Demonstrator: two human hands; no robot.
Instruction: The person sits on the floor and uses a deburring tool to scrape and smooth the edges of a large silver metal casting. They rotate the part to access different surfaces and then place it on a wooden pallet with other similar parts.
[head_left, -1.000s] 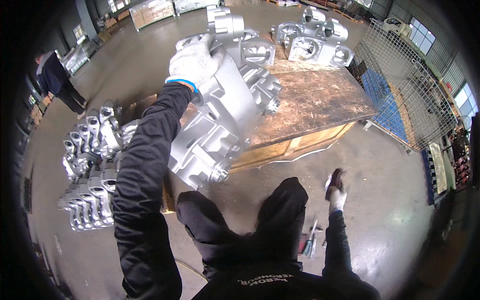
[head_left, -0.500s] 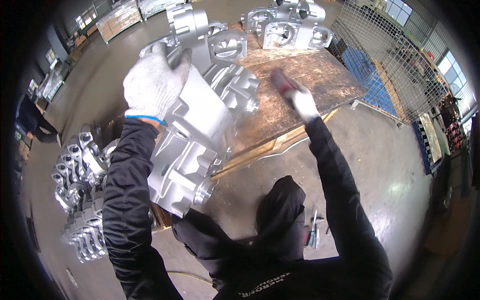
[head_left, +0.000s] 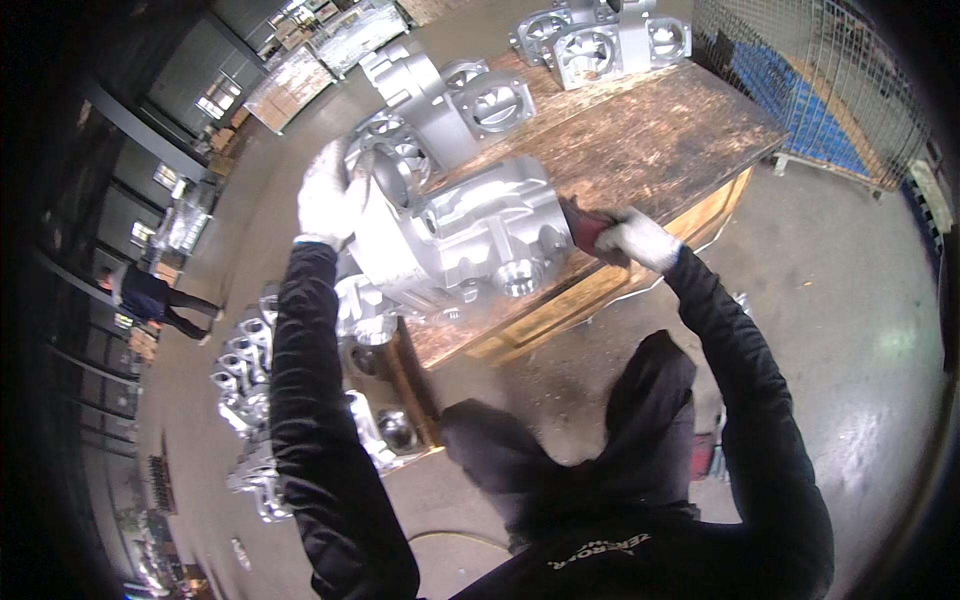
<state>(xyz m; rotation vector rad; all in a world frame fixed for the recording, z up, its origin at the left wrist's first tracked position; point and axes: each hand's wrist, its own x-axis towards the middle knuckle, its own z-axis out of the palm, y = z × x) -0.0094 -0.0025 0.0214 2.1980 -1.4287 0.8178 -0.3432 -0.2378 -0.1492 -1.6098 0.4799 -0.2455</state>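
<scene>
Both hands are on the casting now. A second ago the right hand [head_left: 625,235] hung low by the hip, away from the part; it has since come up and is closed on the right end of the aluminium housing [head_left: 455,235], glove wrapped around that end, red palm coating showing. The left hand [head_left: 330,195] keeps its gloved grip over the top-left rim of the housing, fingers curled over the edge. The housing has gone from hanging steeply off one arm to lying roughly level, at the near-left corner of the wooden pallet table [head_left: 660,130]; I can't tell whether it rests on the boards or is carried just above them. My read: the load is shared and far better controlled, so the part can be set or turned without swinging. More castings [head_left: 600,40] stand at the far side of the table, another stack [head_left: 255,400] on the floor to the left, and another person [head_left: 150,295] stands well off at the left.
</scene>
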